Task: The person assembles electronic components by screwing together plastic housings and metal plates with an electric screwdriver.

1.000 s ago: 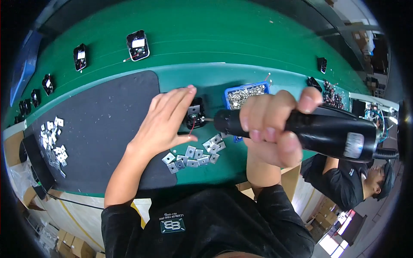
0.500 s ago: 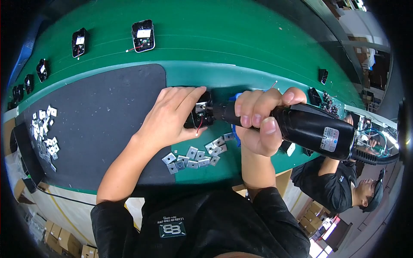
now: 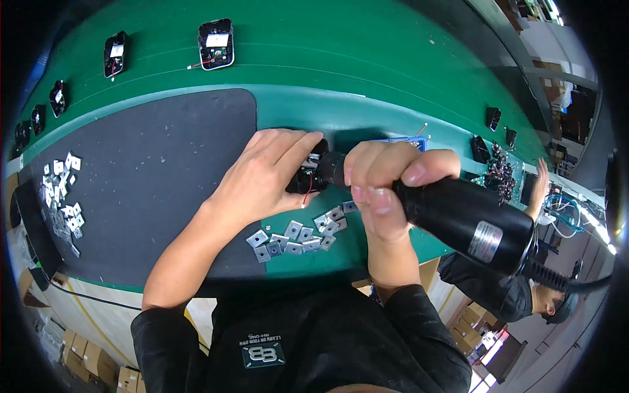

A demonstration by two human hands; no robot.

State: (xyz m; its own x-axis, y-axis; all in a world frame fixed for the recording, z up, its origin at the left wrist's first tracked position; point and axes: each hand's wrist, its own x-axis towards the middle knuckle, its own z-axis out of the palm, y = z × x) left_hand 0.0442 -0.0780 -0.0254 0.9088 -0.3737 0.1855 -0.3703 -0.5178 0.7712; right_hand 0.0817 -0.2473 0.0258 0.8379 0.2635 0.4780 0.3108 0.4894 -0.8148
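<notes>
My left hand (image 3: pixel 259 171) is closed around the left side of a small black plastic housing (image 3: pixel 303 180), holding it on the bench. A short red wire with a white plug hangs from the housing's near side. My right hand (image 3: pixel 393 187) grips a black corded electric screwdriver (image 3: pixel 462 219). Its nose points left into the housing; the bit's tip is hidden inside. Just nearer to me, several square metal plates with center holes (image 3: pixel 293 229) lie loosely grouped. Behind my right hand a blue-rimmed tray (image 3: pixel 414 140) shows in part.
A dark mat (image 3: pixel 157 177) covers the bench's left side, with more metal plates (image 3: pixel 65 190) at its far left. Open black housings (image 3: pixel 216 44) stand along the green belt (image 3: pixel 314 59). To the right lie a wire bundle (image 3: pixel 501 171) and a co-worker's raised arm (image 3: pixel 541 187).
The screwdriver's nose has moved slightly left, deeper over the housing, and its back end has swung toward me. My left hand still holds the housing. The co-worker's arm has reached out over the bench.
</notes>
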